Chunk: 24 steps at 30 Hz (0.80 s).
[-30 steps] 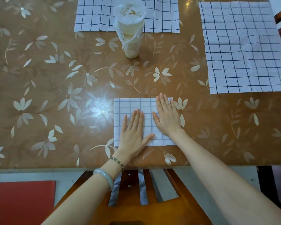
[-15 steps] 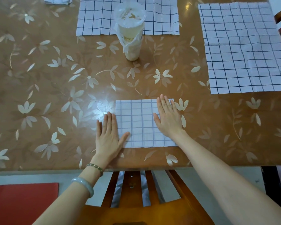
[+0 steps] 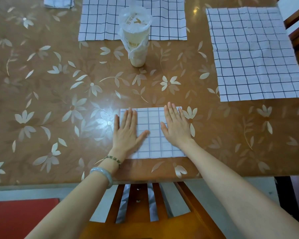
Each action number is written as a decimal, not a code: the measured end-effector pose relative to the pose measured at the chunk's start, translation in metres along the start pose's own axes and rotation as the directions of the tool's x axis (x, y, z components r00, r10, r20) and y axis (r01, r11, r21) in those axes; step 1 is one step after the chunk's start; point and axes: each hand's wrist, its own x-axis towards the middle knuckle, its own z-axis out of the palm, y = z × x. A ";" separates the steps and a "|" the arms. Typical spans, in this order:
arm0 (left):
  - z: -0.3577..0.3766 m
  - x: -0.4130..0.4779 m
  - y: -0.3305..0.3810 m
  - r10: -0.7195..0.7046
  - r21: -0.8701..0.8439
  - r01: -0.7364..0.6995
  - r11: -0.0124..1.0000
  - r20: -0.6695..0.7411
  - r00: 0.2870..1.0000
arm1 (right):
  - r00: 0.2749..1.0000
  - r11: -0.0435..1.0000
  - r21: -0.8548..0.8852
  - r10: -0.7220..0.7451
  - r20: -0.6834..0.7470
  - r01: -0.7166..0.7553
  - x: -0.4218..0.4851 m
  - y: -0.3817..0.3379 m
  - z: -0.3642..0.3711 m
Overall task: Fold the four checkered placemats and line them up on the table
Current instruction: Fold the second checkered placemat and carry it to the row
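A folded white checkered placemat [image 3: 154,133] lies near the table's front edge. My left hand [image 3: 127,131] presses flat on its left side, fingers straight, little finger over the bare table. My right hand [image 3: 175,125] lies flat on its right side, fingers straight. An unfolded placemat [image 3: 252,54] is spread at the right. Another unfolded placemat [image 3: 100,18] lies at the back centre. A small folded placemat [image 3: 59,2] sits at the back left, cut by the frame's top.
A tall plastic cup in a bag [image 3: 136,37] stands in front of the back placemat. The brown table [image 3: 41,94] has a glossy flower pattern. A wooden chair back [image 3: 145,213] is under the front edge, and a red cushion [image 3: 21,218] lies lower left.
My left hand slid left off the placemat's middle to its left edge, then moved up and slightly right onto its left side. My right hand has stayed put.
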 end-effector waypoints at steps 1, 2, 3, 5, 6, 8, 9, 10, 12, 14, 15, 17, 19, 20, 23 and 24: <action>0.000 -0.001 -0.006 -0.024 -0.007 0.024 1.000 -0.006 1.000 | 1.000 1.000 0.004 -0.003 -0.006 0.003 0.000 0.000 0.000; -0.002 -0.001 -0.012 -0.043 -0.010 0.043 0.999 -0.006 0.999 | 1.000 1.000 0.010 -0.005 -0.011 0.005 0.000 0.000 0.001; -0.003 -0.002 -0.018 -0.055 -0.013 0.055 0.998 -0.001 0.998 | 1.000 1.000 0.016 -0.005 -0.015 0.005 0.000 0.000 0.001; -0.007 -0.004 -0.029 -0.081 -0.026 0.081 0.996 0.018 0.997 | 1.000 1.000 0.007 -0.011 -0.006 0.011 0.001 0.000 0.001; -0.009 -0.007 -0.034 -0.100 -0.021 0.100 0.995 0.026 0.995 | 1.000 1.000 -0.007 -0.017 0.003 0.017 0.001 0.000 0.000; -0.013 -0.015 -0.040 -0.133 0.003 0.133 0.991 0.035 0.990 | 0.999 0.999 -0.040 -0.024 0.021 0.025 0.001 -0.001 -0.002; -0.015 -0.019 -0.040 -0.137 0.010 0.137 0.990 0.039 0.990 | 0.999 0.998 -0.060 -0.024 0.034 0.026 0.001 -0.001 -0.003; -0.016 -0.025 -0.038 -0.132 0.012 0.131 0.991 0.046 0.990 | 0.999 0.996 -0.091 -0.021 0.046 0.025 0.001 -0.002 -0.006; -0.015 -0.032 -0.031 -0.128 -0.004 0.129 0.992 0.053 0.990 | 0.998 0.987 -0.154 -0.033 0.047 0.040 -0.001 -0.004 -0.009; -0.016 -0.033 -0.025 -0.148 -0.031 0.150 0.988 0.055 0.987 | 0.998 0.982 -0.180 -0.057 0.041 0.063 0.000 -0.009 -0.016; -0.017 -0.032 -0.024 -0.155 -0.034 0.157 0.987 0.060 0.986 | 0.998 0.984 -0.165 -0.056 0.032 0.060 0.001 -0.013 -0.022; -0.021 -0.032 -0.024 -0.160 -0.037 0.163 0.986 0.060 0.985 | 0.998 0.999 -0.019 -0.037 -0.055 0.036 0.000 -0.023 -0.031; -0.021 -0.031 -0.025 -0.172 -0.050 0.174 0.983 0.049 0.984 | 0.989 0.988 0.149 -0.010 -0.149 0.033 -0.008 -0.030 -0.031; -0.021 -0.030 -0.025 -0.181 -0.064 0.183 0.981 0.037 0.983 | 0.991 0.965 0.261 0.009 -0.135 0.026 -0.014 -0.034 -0.031; -0.028 -0.026 -0.018 -0.241 -0.137 0.242 0.961 0.023 0.970 | 0.997 0.877 0.476 0.052 0.055 -0.072 -0.026 -0.040 -0.025; -0.031 -0.025 -0.015 -0.260 -0.172 0.259 0.950 0.019 0.965 | 0.994 0.862 0.498 0.059 0.092 -0.097 -0.026 -0.040 -0.024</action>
